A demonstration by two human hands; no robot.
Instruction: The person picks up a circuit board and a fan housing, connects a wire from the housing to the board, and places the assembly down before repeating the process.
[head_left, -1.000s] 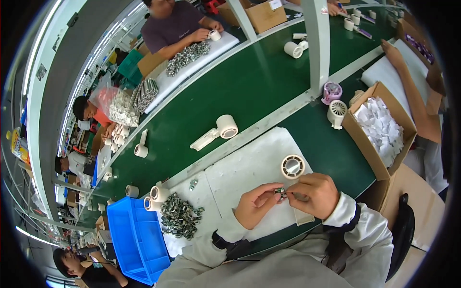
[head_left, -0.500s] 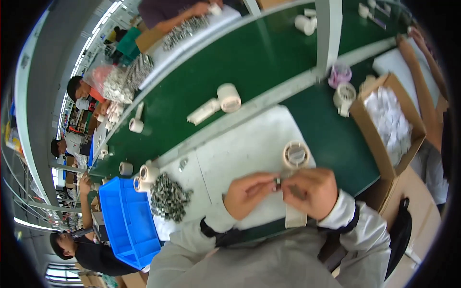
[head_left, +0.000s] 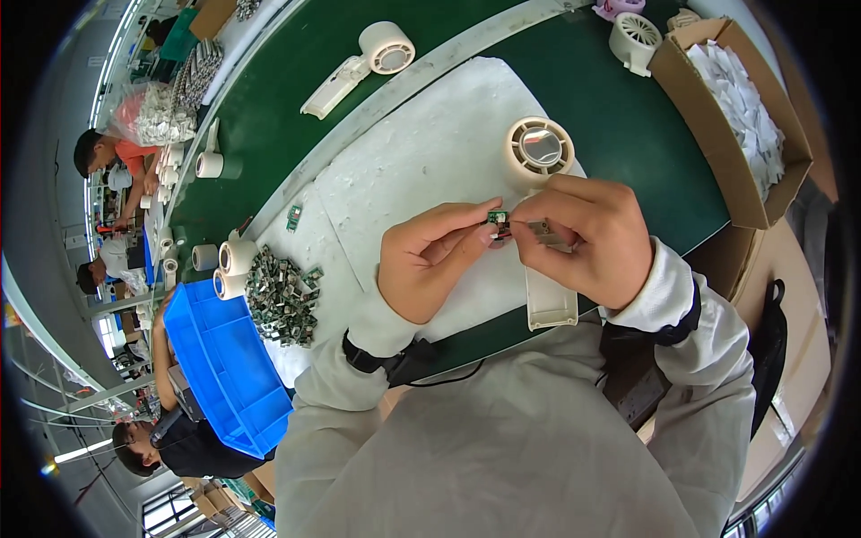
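Between the thumb and forefinger of my left hand (head_left: 429, 260) is a small green circuit board (head_left: 497, 217) with dark parts and a bit of red on it. My right hand (head_left: 587, 233) is closed in a pinch at the board's right edge; what its fingertips grip is too small to make out. Beneath my right hand lies a cream handheld fan (head_left: 540, 148), its round head beyond the hand and its open, hollow handle (head_left: 551, 305) nearer to me. Part of the handle is hidden by the hand. Both hands are over a white sheet (head_left: 404, 161).
To the left lie a heap of small circuit boards (head_left: 280, 296), one separate board (head_left: 293, 217) and a blue divided bin (head_left: 224, 368). A cardboard box (head_left: 753, 211) of white pieces stands at right. Across a rail (head_left: 377, 99) lies another fan (head_left: 386, 49). Co-workers (head_left: 117, 161) sit at left.
My view has tilted, so the table things sit higher in the picture. The board now shows its green face between my fingers. Both hands stay close together beside the fan.
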